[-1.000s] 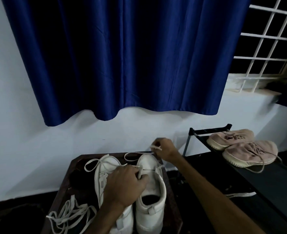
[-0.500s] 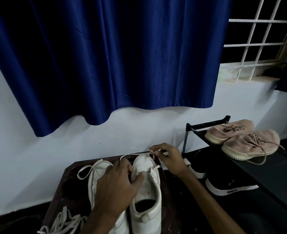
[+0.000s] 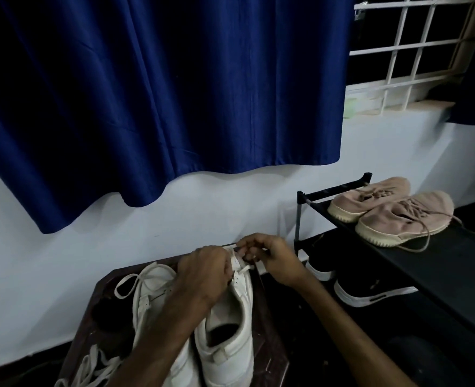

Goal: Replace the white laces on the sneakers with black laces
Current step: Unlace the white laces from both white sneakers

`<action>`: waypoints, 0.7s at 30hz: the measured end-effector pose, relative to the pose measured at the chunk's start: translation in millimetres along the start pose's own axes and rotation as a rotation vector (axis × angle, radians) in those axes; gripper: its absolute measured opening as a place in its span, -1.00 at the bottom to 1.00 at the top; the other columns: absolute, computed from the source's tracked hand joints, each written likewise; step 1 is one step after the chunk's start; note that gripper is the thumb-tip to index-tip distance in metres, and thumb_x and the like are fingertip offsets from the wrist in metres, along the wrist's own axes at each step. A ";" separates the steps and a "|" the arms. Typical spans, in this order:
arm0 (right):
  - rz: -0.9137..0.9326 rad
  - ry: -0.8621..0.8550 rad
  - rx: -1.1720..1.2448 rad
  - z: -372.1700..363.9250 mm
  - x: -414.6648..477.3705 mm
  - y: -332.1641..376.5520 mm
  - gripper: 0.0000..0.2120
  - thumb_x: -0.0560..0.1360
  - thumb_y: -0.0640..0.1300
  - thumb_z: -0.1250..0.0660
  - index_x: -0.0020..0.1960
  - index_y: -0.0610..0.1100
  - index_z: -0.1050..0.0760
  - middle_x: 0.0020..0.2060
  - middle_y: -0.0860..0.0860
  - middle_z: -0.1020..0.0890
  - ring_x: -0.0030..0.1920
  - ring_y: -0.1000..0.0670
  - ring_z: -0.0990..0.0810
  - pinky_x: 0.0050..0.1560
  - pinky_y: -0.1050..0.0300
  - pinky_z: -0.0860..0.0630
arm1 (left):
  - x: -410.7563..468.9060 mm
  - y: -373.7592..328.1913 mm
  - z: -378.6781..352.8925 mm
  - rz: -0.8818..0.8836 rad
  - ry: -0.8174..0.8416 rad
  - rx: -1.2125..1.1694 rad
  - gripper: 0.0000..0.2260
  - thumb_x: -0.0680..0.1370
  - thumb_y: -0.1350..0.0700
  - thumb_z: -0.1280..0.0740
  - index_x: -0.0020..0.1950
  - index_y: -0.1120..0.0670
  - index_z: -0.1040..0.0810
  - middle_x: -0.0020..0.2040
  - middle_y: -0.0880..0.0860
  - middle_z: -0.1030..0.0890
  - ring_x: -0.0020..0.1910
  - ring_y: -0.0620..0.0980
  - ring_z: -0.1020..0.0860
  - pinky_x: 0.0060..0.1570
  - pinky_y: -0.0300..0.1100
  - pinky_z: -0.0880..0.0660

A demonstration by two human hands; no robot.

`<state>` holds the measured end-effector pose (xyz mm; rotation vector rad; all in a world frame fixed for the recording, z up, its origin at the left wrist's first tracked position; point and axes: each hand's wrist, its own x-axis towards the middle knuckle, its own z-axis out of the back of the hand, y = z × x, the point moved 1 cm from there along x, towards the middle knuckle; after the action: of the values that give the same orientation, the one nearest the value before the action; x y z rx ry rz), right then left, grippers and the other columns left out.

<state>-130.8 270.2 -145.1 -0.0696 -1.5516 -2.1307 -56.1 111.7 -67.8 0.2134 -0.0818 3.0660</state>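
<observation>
**Unlacing at the toe end: soft lace, light shoe**

The left hand lies on the front of the white sneaker, fingers curled down over the toe. The back of the hand hides whatever the fingertips pinch. The right hand sits just beside it, touching or nearly so, with fingers bent and closed on the white lace. That lace runs from under this hand down to an eyelet just below the left hand's knuckles.

The lace is flat, limp and light. It should slide through the eyelets under a gentle pull, but it will likely snag if dragged sideways. The best hold is close to the eyelet or at the stiff tip. The sneaker looks light with a firm sole, so it probably needs the left hand's bracing or it will skid on the stool.

The sneaker is plain white, its opening toward the wrists and most eyelets already bare. The other sneaker stands on the left hand's outer side and keeps a loop of lace at its toe. The loose white laces lie heaped beside the left forearm. I cannot pick out any black laces for certain.
</observation>
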 end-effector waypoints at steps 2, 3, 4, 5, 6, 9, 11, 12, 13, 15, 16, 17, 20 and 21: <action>-0.010 -0.058 0.042 11.2 -0.7 1.0 -0.76 0.55 -0.43 -0.23 0.06 -0.23 -0.62 -0.14 -0.03 -0.70 -0.19 0.12 -0.60 -0.12 0.21 -0.53 | 2.8 2.0 -4.1 0.018 0.020 0.019 -0.84 0.53 0.02 -0.26 0.00 0.00 -0.61 0.05 -0.05 -0.62 0.11 0.01 -0.56 0.02 -0.15 -0.47; -0.004 -0.047 0.058 16.0 -1.6 3.3 -0.83 0.56 -0.36 -0.28 0.04 -0.23 -0.63 -0.12 -0.06 -0.70 -0.16 0.11 -0.61 -0.09 0.22 -0.52 | 3.7 2.8 -5.6 0.015 0.031 0.022 -0.84 0.54 0.03 -0.26 0.02 0.01 -0.60 0.08 -0.05 -0.61 0.13 0.02 -0.55 0.05 -0.13 -0.47; -0.004 0.008 0.080 18.0 -3.3 6.1 -0.88 0.55 -0.28 -0.33 0.02 -0.21 -0.64 -0.10 -0.07 -0.70 -0.13 0.05 -0.63 -0.06 0.18 -0.53 | 3.6 3.1 -6.6 0.001 0.038 0.014 -0.84 0.54 0.04 -0.25 0.04 0.02 -0.59 0.10 -0.05 -0.59 0.15 0.03 -0.54 0.08 -0.10 -0.47; -0.010 0.089 0.081 16.6 -5.8 8.3 -0.90 0.53 -0.22 -0.38 0.00 -0.17 -0.66 -0.09 -0.06 -0.70 -0.11 -0.03 -0.64 -0.03 0.10 -0.54 | 3.1 3.1 -6.9 -0.018 0.040 -0.009 -0.84 0.55 0.06 -0.24 0.05 0.01 -0.58 0.11 -0.05 -0.57 0.17 0.03 -0.52 0.11 -0.08 -0.47; -0.010 0.163 0.054 13.3 -8.3 10.2 -0.93 0.49 -0.18 -0.43 -0.03 -0.13 -0.66 -0.09 -0.04 -0.70 -0.11 -0.07 -0.65 -0.02 0.04 -0.55 | 2.7 3.3 -8.3 -0.037 0.043 -0.041 -0.84 0.56 0.06 -0.22 0.05 0.00 -0.56 0.11 -0.04 -0.55 0.18 0.04 -0.49 0.13 -0.05 -0.46; 0.021 0.180 -0.016 1.6 -9.4 9.6 -0.89 0.39 -0.18 -0.53 -0.13 -0.05 -0.64 -0.14 -0.03 -0.66 -0.11 -0.05 -0.64 0.01 -0.01 -0.54 | 2.0 10.0 -18.0 -0.051 0.092 -0.243 -0.85 0.61 0.00 -0.18 0.07 -0.05 -0.53 0.14 -0.06 -0.53 0.21 0.03 -0.45 0.18 -0.04 -0.41; 0.049 0.156 -0.025 -0.4 -6.8 10.3 -0.88 0.39 -0.19 -0.53 -0.15 -0.05 -0.61 -0.16 -0.04 -0.65 -0.12 -0.08 -0.63 -0.01 0.00 -0.54 | 2.3 15.7 -25.0 -0.038 0.170 -0.437 -0.80 0.56 -0.16 -0.24 0.10 -0.13 -0.53 0.18 -0.11 -0.53 0.26 -0.02 -0.42 0.28 -0.06 -0.36; 0.054 0.165 -0.044 -0.2 -5.2 8.6 -0.88 0.41 -0.20 -0.51 -0.16 -0.05 -0.60 -0.18 -0.02 -0.64 -0.14 -0.04 -0.63 -0.01 0.04 -0.54 | 2.4 18.1 -27.1 -0.051 0.200 -0.495 -0.71 0.48 -0.28 -0.26 0.10 -0.19 -0.52 0.20 -0.15 -0.51 0.30 -0.06 -0.39 0.33 -0.07 -0.32; 0.045 0.183 -0.068 -0.3 -4.9 7.0 -0.88 0.43 -0.22 -0.49 -0.16 -0.05 -0.58 -0.20 0.01 -0.64 -0.15 0.03 -0.61 -0.01 0.11 -0.53 | 2.0 19.7 -28.4 -0.067 0.221 -0.510 -0.62 0.36 -0.38 -0.25 0.09 -0.25 -0.52 0.22 -0.19 -0.49 0.33 -0.10 -0.36 0.37 -0.08 -0.28; 0.002 0.170 -0.074 0.9 -4.8 3.0 -0.90 0.48 -0.24 -0.43 -0.14 -0.08 -0.55 -0.22 0.04 -0.65 -0.16 0.10 -0.61 -0.01 0.17 -0.52 | 1.1 23.3 -28.2 -0.067 0.239 -0.491 -0.53 0.19 -0.41 -0.18 0.03 -0.33 -0.51 0.27 -0.20 -0.44 0.37 -0.13 -0.32 0.41 -0.10 -0.23; -0.020 0.123 -0.028 3.1 -4.5 0.9 -0.91 0.51 -0.26 -0.38 -0.12 -0.12 -0.52 -0.23 0.00 -0.66 -0.17 0.07 -0.63 -0.04 0.16 -0.53 | 0.7 25.0 -27.4 -0.052 0.233 -0.480 -0.55 0.15 -0.39 -0.16 -0.01 -0.36 -0.50 0.28 -0.18 -0.43 0.38 -0.13 -0.32 0.41 -0.11 -0.23; -0.050 0.052 0.053 6.3 -4.7 -1.8 -0.92 0.54 -0.29 -0.34 -0.11 -0.16 -0.49 -0.22 -0.08 -0.67 -0.17 0.00 -0.66 -0.08 0.14 -0.55 | -0.2 26.1 -27.0 -0.035 0.219 -0.474 -0.58 0.13 -0.38 -0.16 -0.05 -0.38 -0.49 0.28 -0.17 -0.43 0.38 -0.13 -0.32 0.41 -0.09 -0.23; -0.121 -0.085 0.243 11.1 -5.7 -5.8 -0.93 0.58 -0.32 -0.28 -0.08 -0.22 -0.41 -0.11 -0.31 -0.64 -0.14 -0.17 -0.68 -0.18 0.13 -0.57 | -4.5 27.5 -25.8 -0.018 0.204 -0.439 -0.69 0.16 -0.36 -0.18 -0.13 -0.44 -0.46 0.26 -0.23 -0.44 0.35 -0.18 -0.35 0.39 0.02 -0.27; -0.126 -0.054 0.226 9.9 -6.7 -6.1 -0.94 0.57 -0.31 -0.30 -0.07 -0.23 -0.43 -0.10 -0.31 -0.64 -0.15 -0.14 -0.68 -0.18 0.15 -0.56 | -5.6 26.6 -24.8 -0.020 0.201 -0.442 -0.71 0.19 -0.34 -0.21 -0.12 -0.42 -0.48 0.24 -0.23 -0.46 0.33 -0.19 -0.37 0.37 0.01 -0.29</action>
<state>-130.0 282.9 -149.2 0.0498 -1.8633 -2.0461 -55.8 86.4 -94.4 -0.1177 -0.7258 2.9300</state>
